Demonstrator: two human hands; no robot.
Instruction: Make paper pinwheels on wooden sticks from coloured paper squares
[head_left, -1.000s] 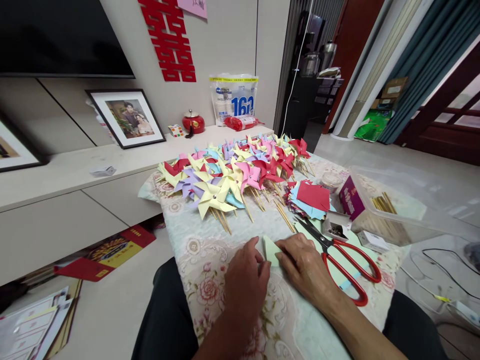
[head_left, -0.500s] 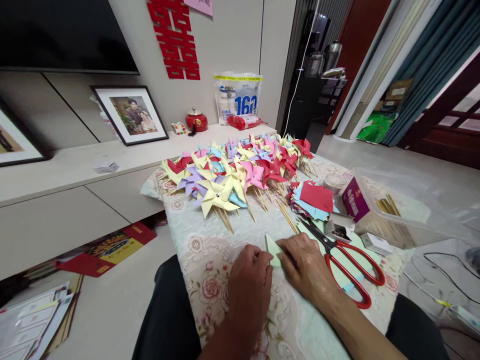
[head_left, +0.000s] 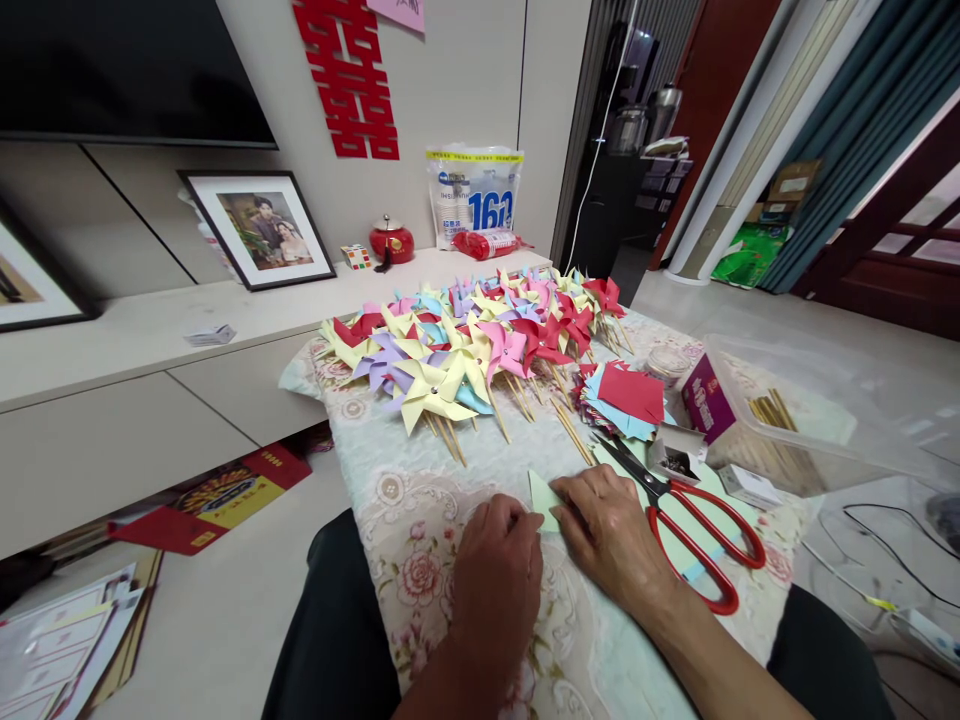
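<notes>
A small folded piece of pale green paper [head_left: 541, 501] lies on the flowered tablecloth between my hands, one pointed corner facing away from me. My left hand [head_left: 498, 555] is closed, its thumb and fingertips at the paper's lower left edge. My right hand [head_left: 609, 525] has its fingers curled over the paper's right side, hiding that part. Just right of my right hand are red-handled scissors [head_left: 656, 487], their blades slightly apart, on pale green sheets [head_left: 626, 470]. A few thin wooden sticks [head_left: 574, 432] lie beyond the paper.
Many paper pinwheels on sticks [head_left: 450, 375] cover the table's far half. At right are a stack of coloured paper [head_left: 631, 393], a small open box of metal fasteners [head_left: 677, 455], a white box [head_left: 748, 486] and a clear plastic bin [head_left: 795, 445] with sticks. Cables [head_left: 892, 530] lie on the floor.
Both hands stay on the folded paper with almost no movement. The whole view has shifted very slightly.
</notes>
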